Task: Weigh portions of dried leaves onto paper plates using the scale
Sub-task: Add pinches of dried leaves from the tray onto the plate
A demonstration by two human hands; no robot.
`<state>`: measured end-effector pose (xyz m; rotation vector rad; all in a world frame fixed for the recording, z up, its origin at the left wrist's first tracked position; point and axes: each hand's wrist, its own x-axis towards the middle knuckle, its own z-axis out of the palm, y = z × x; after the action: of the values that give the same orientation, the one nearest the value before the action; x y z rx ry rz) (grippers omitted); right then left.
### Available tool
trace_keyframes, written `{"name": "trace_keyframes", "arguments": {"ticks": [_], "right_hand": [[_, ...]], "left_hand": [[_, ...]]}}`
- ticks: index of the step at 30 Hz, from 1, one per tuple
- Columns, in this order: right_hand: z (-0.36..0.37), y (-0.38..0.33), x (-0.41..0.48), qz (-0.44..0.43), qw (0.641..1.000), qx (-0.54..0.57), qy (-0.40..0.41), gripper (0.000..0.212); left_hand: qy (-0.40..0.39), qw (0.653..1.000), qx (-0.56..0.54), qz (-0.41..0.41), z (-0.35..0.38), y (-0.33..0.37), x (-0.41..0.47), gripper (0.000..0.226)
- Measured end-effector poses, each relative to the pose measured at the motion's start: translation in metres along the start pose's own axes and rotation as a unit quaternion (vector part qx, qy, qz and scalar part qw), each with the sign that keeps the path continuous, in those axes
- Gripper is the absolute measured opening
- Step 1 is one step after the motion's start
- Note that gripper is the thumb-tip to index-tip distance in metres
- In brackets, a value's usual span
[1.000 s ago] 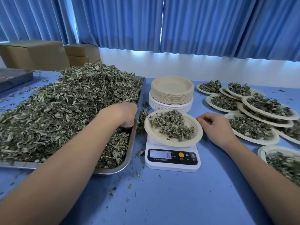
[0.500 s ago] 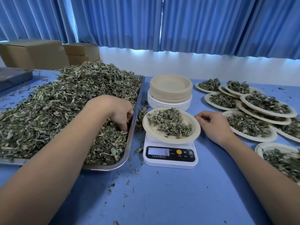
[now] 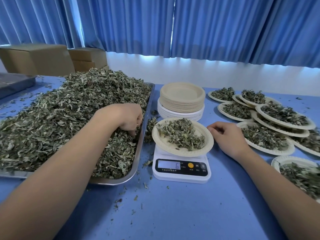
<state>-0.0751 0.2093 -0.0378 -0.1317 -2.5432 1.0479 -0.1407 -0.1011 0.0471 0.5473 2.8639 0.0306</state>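
Since 0.5 s ago, left hand (image 3: 128, 118) has dug deeper, fingers curled into leaves (image 3: 69, 118) in 1 tray (image 3: 147, 118). Right hand (image 3: 226, 137), loosely curled and empty, rests beside 1 plate (image 3: 182, 136) on 1 scale (image 3: 181, 168).

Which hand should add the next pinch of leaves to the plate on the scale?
Left. The left hand is already in the tray of leaves, fingers curled; the right hand rests beside the plate.

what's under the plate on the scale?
The paper plate with leaves sits on the white scale; its display shows 6. The weighing platform is covered by the plate, so unseen.
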Motion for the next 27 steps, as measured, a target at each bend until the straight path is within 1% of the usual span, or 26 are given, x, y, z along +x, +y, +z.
{"name": "trace_keyframes", "arguments": {"ticks": [2,4,9,12,14,19,22,27], "right_hand": [[0.0003,0.0,-0.0002,-0.001,1.0,-0.002,0.0,0.019],[0.0001,0.0002,0.0002,0.0,1.0,-0.001,0.001,0.019],[0.0,0.0018,0.0008,0.003,1.0,-0.003,0.001,0.018],[0.0005,0.002,0.0014,0.002,1.0,0.0,0.003,0.018],[0.0006,0.0017,0.0011,0.001,1.0,0.002,0.001,0.018],[0.0003,0.0015,0.0004,-0.006,1.0,0.0,0.001,0.017],[-0.0001,0.0017,0.0007,-0.007,1.0,-0.003,-0.002,0.017],[-0.0003,0.0023,0.0021,-0.006,1.0,-0.004,-0.002,0.018]], "left_hand": [[0.011,1.0,0.001,0.004,-0.0007,-0.0001,-0.0007,0.021],[-0.005,1.0,0.009,0.005,0.0001,0.0012,-0.002,0.018],[-0.039,0.999,0.013,-0.005,0.0017,0.001,-0.0042,0.022],[-0.042,0.999,0.005,-0.005,0.0028,0.0008,-0.0033,0.022],[-0.039,0.999,0.003,-0.004,0.0034,0.0009,-0.0024,0.019],[-0.016,1.0,0.01,0.004,0.0029,0.0013,-0.0021,0.023],[0.002,1.0,0.003,0.0,0.0019,0.0018,-0.0033,0.019],[0.085,0.996,-0.025,-0.02,-0.006,0.0016,-0.0078,0.019]]}}
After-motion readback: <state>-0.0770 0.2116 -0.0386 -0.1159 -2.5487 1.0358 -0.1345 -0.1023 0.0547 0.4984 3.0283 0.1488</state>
